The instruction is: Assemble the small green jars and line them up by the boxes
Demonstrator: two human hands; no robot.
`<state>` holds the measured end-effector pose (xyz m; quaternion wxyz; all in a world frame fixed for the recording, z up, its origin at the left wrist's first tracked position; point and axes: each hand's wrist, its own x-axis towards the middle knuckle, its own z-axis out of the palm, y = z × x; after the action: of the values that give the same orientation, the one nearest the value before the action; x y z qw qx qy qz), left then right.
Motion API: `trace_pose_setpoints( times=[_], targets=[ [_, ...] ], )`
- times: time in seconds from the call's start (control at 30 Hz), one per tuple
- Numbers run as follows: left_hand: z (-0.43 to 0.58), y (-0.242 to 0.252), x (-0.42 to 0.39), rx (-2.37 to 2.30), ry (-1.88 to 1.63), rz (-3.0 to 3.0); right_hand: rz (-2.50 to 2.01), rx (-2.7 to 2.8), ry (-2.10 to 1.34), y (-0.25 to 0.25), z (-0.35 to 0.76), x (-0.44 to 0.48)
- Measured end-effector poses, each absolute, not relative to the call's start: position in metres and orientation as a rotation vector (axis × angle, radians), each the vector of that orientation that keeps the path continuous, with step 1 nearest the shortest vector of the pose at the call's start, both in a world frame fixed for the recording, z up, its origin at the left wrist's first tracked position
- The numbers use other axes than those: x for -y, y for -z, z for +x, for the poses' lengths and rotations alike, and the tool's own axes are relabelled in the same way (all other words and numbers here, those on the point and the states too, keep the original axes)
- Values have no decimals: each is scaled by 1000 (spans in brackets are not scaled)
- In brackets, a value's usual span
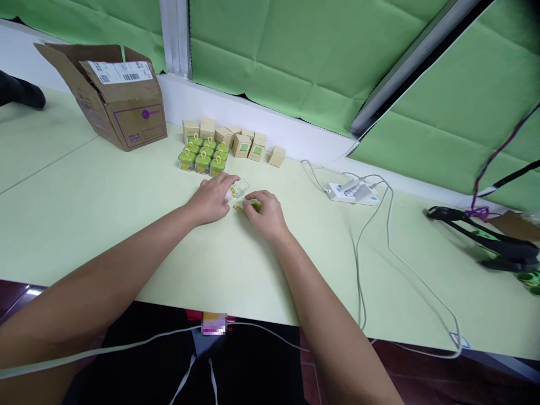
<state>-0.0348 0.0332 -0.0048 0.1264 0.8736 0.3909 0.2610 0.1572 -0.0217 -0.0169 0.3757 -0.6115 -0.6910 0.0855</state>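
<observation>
The left hand (214, 198) grips a clear jar (241, 188) at frame centre; the right hand (265, 215) pinches a green lid (256, 207) just beside it. Lidded jars (202, 163) upper left of centre look done; this one is uncapped.

I see bare forearms (143, 261), black clothing (130, 365), pale dangling drawstrings (213, 380), and a white cable (126, 346) crossing the front.

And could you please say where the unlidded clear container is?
In the head view, the clear container is just left of centre, at the left hand, below and right of the green-lidded containers.
</observation>
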Motion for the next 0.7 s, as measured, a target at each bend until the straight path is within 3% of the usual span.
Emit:
trace_pose_setpoints(
  times=[0.1, 0.27, 0.37, 0.7],
  targets=[
    [-35, 5, -34, -1090, -845, 2506, -1551, 1756, -219, 18, 158, 21],
    [-37, 11, -52, -1088, -1515, 2069, -1485, 1627, -238, 20, 163, 20],
    [-35, 17, -67, -1082, -1745, 1712, -1465, 1437, -296, 18, 164, 19],
    [-38, 6, -72, -1115, -1736, 1146, -1468, 467, -739, -5, 170, 18]
  ],
)
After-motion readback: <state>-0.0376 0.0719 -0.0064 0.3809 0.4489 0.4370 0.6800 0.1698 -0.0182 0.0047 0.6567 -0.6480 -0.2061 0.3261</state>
